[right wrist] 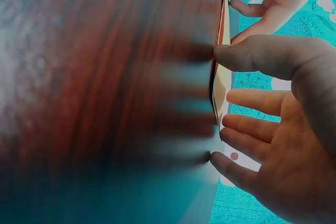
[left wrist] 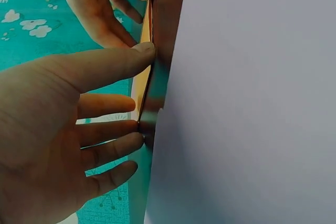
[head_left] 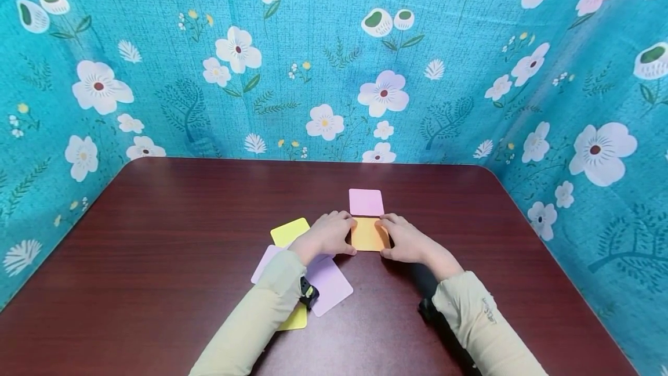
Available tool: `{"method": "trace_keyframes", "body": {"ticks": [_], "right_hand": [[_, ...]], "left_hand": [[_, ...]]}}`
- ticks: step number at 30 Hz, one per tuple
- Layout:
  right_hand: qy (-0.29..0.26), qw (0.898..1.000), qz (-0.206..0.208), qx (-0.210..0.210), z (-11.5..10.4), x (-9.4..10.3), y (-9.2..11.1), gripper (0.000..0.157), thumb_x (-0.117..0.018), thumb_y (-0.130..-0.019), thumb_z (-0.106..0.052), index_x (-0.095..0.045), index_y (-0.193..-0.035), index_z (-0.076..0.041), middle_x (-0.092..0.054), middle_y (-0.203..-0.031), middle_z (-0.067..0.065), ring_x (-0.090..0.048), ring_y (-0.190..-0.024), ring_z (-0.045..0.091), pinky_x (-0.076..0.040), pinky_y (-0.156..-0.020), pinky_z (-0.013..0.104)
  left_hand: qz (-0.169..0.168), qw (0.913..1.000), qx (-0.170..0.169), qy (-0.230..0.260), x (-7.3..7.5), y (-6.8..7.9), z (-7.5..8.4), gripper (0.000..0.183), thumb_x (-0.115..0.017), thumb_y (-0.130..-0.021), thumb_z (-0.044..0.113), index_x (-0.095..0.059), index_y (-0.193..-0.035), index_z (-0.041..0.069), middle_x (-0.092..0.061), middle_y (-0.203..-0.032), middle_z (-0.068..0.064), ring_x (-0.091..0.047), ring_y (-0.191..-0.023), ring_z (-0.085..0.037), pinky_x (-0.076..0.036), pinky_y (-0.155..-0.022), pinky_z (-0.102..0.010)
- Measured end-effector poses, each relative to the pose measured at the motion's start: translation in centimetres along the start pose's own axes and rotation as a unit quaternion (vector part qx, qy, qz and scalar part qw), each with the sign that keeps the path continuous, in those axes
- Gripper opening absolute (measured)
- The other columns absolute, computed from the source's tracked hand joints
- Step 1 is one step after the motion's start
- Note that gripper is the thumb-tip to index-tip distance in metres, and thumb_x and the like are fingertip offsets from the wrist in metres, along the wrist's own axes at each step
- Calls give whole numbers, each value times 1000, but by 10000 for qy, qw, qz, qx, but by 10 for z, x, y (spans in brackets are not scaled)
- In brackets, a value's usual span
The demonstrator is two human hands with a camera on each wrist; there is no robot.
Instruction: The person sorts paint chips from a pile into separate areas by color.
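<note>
A square orange card lies on the dark red table between two hands. At its left edge is the left hand, thumb by the near corner and fingertips by the far one. The right hand mirrors this at the right edge. Both wrist views show spread, fairly straight fingers, with the left thumb and right thumb right at the card's edge. Just behind the orange card lies a pink card.
Under and beside the left forearm lie overlapping lilac cards and yellow cards, partly hidden by the arm. The table meets a blue flowered cloth behind and at the sides.
</note>
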State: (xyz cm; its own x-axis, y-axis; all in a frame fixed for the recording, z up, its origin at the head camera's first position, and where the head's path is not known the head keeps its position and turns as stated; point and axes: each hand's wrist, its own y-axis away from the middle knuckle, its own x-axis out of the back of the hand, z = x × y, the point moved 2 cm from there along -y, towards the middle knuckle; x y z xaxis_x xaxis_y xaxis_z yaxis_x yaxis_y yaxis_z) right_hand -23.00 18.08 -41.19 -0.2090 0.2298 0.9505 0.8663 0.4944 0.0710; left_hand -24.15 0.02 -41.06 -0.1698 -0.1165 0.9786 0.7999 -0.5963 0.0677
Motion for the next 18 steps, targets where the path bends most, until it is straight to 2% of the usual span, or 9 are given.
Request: {"method": "trace_keyframes", "body": {"ticks": [7, 13, 18], "right_hand": [[174, 9998, 50, -53, -11, 1, 1, 68, -73, -70, -24, -45, -127, 0, -43, -131, 17, -42, -118, 34, -35, -97, 49], [453, 9986, 177, 220, -24, 1, 4, 69, -72, -70, -28, -47, -128, -2, -45, -132, 15, -44, -119, 30, -33, -96, 49], [380, 9977, 160, 533, -34, 1, 6, 67, -72, -71, -29, -48, -129, -4, -44, -134, 12, -42, -122, 27, -33, -97, 49]], "left_hand": [[141, 9997, -174, 68, -1, 10, -5, 57, -69, -76, 37, -55, -123, 8, -52, -125, -8, -48, -114, -25, -38, -95, -39], [261, 9996, -81, 81, 4, 26, -12, 56, -68, -76, 35, -55, -123, 7, -53, -122, -8, -49, -112, -25, -37, -94, -41], [449, 9987, -117, 213, 6, 42, -21, 52, -69, -75, 31, -58, -118, 5, -55, -117, -9, -50, -109, -26, -38, -92, -41]]}}
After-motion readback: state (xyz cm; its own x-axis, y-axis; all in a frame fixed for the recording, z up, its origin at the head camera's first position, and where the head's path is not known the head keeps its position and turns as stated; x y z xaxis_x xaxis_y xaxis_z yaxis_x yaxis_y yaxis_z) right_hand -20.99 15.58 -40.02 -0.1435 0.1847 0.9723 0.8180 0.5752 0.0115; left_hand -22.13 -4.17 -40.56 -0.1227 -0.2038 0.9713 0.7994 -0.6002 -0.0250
